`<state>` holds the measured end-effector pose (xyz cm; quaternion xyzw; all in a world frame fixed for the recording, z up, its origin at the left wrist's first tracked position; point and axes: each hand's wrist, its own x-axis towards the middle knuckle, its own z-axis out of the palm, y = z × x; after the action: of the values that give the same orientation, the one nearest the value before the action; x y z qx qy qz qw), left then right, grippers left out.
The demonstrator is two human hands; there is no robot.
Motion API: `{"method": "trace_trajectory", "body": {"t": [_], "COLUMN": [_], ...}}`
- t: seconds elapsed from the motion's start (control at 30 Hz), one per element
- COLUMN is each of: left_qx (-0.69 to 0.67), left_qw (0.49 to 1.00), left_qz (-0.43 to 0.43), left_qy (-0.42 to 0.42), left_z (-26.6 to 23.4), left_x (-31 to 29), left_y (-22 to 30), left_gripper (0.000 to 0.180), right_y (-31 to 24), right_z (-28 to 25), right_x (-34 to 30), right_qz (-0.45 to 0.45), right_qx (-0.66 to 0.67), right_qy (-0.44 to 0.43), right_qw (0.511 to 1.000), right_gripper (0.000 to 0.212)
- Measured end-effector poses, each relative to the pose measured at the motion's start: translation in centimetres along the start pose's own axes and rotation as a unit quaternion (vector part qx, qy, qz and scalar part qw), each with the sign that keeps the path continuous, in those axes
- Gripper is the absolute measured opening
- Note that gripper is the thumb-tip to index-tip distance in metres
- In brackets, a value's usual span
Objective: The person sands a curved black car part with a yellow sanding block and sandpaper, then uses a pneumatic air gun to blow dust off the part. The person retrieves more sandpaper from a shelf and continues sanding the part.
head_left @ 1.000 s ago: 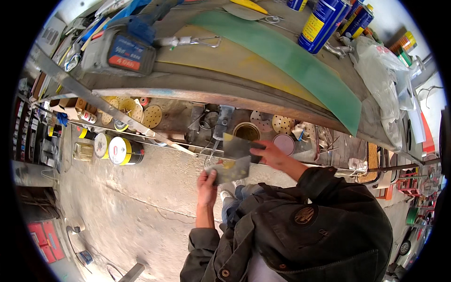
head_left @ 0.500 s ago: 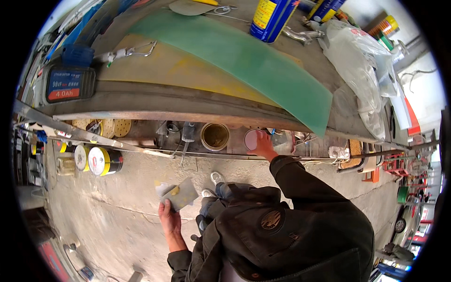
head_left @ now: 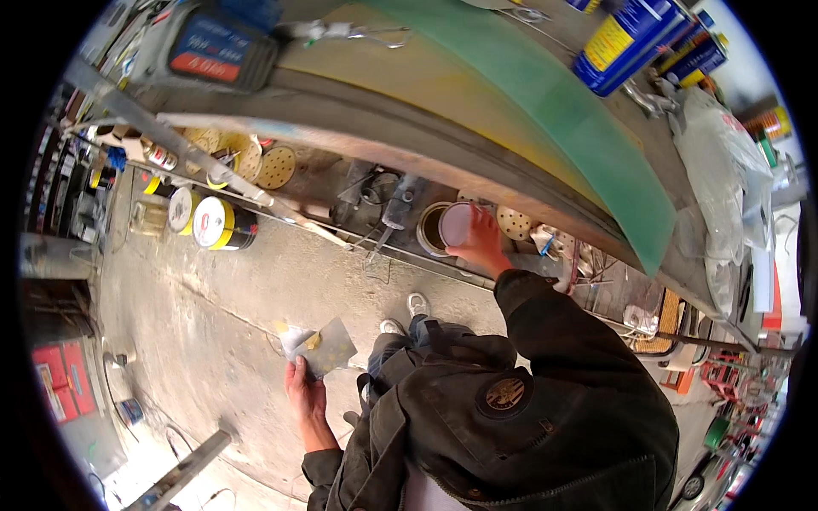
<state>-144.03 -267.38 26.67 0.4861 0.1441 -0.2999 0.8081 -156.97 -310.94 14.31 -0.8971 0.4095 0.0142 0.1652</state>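
My left hand [head_left: 305, 393] is closed on the edge of flat grey spreader plates [head_left: 336, 351], held out over the floor. A dab of yellowish putty [head_left: 313, 341] sits on them. My right hand [head_left: 483, 243] reaches to the shelf under the bench, its fingers curled round a round, pale pink lid [head_left: 456, 224]. That lid partly covers the mouth of an open metal can [head_left: 424, 238] from the right. Whether it touches the can's rim I cannot tell.
The bench's front edge [head_left: 375, 145] overhangs the shelf. Perforated sanding discs [head_left: 514, 223] and a grey tool [head_left: 403, 201] lie near the can. On the bench are a green translucent sheet [head_left: 545, 111], a battery pack [head_left: 217, 51], a blue can [head_left: 626, 47] and a plastic bag [head_left: 720, 179]. Tubs [head_left: 213, 223] stand at left.
My right hand has lifted the pink lid from its place on the shelf and moved it left to the can. The whole view has turned and shifted. My left hand still holds the spreaders.
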Motion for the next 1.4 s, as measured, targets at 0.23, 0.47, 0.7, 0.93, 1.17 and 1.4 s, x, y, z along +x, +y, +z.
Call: {"method": "trace_trajectory", "body": {"t": [0.23, 0.47, 0.7, 0.93, 1.17, 1.4], "left_qx": [-0.043, -0.134, -0.191, -0.25, -0.307, -0.349], "left_qw": [0.997, 0.974, 0.965, 0.934, 0.893, 0.849], "left_qz": [0.04, 0.09, 0.146, 0.23, 0.28, 0.374], "left_qy": [0.043, 0.161, 0.101, 0.114, 0.171, 0.13], "left_z": [-3.5, -13.3, -21.6, -33.2, -43.3, -55.9], "left_x": [-1.1, -2.6, 0.3, 1.2, 1.8, 9.7], "left_y": [1.4, 3.2, 12.6, 23.3, 32.4, 41.6], "left_gripper": [0.03, 0.013, 0.029, 0.033, 0.03, 0.019], "right_y": [-4.8, -8.5, -0.5, -10.3, -43.7, -75.7], "right_z": [1.0, 0.9, 11.7, 13.9, 25.3, 31.4], "right_x": [2.9, 1.4, 2.4, 6.3, 0.5, 4.6], "right_qz": [0.014, -0.234, -0.172, -0.107, -0.275, -0.251], "right_qx": [-0.061, -0.002, -0.116, -0.228, -0.039, 0.147], "right_qy": [-0.115, 0.056, -0.012, -0.1, -0.229, -0.392], "right_qw": [0.991, 0.971, 0.978, 0.962, 0.933, 0.873], "right_gripper": [0.12, 0.07, 0.059, 0.03, 0.023, 0.031]}}
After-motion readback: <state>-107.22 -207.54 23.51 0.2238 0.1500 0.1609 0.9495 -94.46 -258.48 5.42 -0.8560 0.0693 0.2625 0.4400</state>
